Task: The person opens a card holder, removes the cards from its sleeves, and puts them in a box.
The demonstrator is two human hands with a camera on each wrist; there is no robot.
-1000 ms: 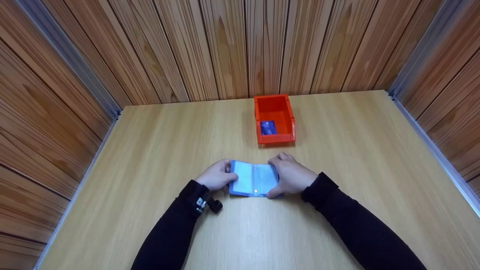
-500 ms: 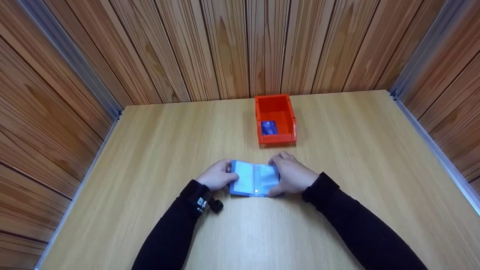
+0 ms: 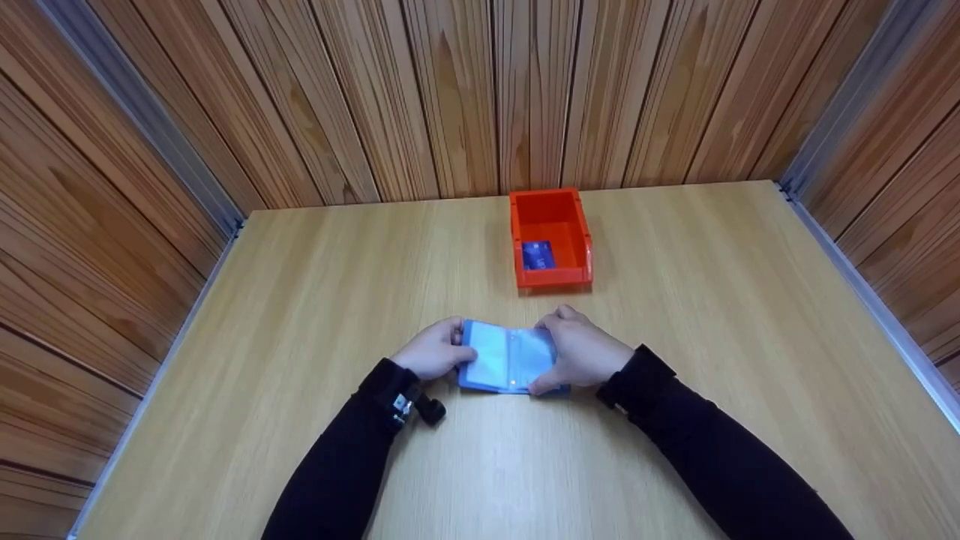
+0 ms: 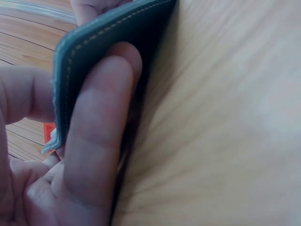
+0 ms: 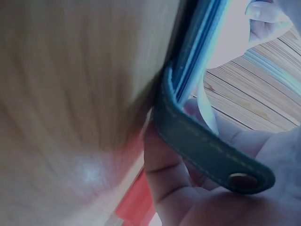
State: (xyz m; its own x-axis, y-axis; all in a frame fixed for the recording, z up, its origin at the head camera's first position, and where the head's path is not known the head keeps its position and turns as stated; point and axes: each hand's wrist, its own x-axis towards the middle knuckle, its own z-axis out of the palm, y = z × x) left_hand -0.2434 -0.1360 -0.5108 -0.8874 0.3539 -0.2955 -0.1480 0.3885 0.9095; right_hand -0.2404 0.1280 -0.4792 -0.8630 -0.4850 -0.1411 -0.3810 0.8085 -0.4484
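Head view: blue card wallet [image 3: 510, 358], spread flat-paged, held from both sides, just below centre frame.
Left hand [image 3: 435, 351]: grip closed on the wallet, thumb on the left page [image 3: 489, 361], fingers beneath the cover [image 4: 89, 49], which tilts off the worktop [image 3: 337, 285]. Right hand [image 3: 589, 351]: grip closed about the opposite side, thumb at the lower edge. Snap strap [image 5: 211, 148], lower right, right wrist view. Orange-red bin [image 3: 553, 279], upper centre; blue card [image 3: 538, 256] inside.
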